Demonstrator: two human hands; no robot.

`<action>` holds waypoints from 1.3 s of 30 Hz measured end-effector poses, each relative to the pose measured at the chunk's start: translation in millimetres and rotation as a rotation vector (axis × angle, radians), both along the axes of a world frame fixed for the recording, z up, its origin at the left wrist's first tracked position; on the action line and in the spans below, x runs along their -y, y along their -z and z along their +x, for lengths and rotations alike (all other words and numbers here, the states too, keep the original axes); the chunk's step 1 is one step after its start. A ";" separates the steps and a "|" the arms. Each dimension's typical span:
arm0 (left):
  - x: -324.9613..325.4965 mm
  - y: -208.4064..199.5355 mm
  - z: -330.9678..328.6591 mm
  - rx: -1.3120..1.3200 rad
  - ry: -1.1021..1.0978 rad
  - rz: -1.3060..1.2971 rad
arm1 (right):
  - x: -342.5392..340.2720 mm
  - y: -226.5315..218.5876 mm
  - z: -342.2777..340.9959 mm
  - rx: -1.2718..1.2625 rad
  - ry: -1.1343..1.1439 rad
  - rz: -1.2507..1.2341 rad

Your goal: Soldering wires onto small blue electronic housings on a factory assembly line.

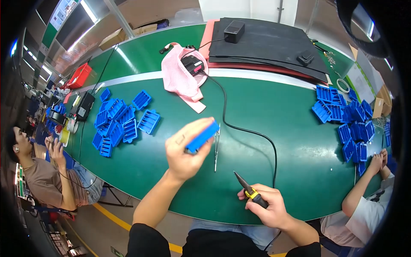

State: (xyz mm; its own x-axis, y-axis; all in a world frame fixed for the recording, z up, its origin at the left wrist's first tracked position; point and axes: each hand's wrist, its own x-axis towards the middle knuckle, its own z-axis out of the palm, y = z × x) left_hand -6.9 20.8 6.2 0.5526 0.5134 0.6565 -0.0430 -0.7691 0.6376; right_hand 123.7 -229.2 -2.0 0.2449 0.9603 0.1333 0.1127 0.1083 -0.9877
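My left hand [183,150] is raised over the green table, its fingers closed around a blue plastic tray [203,136] that is tilted with one long side towards me. The inside of this tray is turned away from view. Lower and to the right, my right hand [267,205] grips needle-nose pliers [251,190] with black and yellow handles, their dark tip pointing up and left. The pliers and the tray are apart. Slim metal tweezers [216,150] lie on the table just right of my left hand.
Blue compartment trays [114,122] are heaped at left, and more trays [353,113] at right. A black cable [252,132] runs across the table from a pink cloth [182,70]. Black sheets [265,47] are stacked at the back. People sit at both sides.
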 end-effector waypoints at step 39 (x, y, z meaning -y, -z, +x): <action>4.8 -10.1 2.5 -0.152 -0.003 -0.104 | -61.8 28.5 18.1 -0.421 0.184 -0.056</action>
State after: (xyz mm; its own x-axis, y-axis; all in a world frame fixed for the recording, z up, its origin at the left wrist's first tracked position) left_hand -4.4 16.0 16.3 0.6398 0.5761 0.5086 0.0623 -0.6985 0.7129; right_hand 141.9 -167.4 -30.5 0.4336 0.8987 -0.0656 -0.2873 0.0688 -0.9554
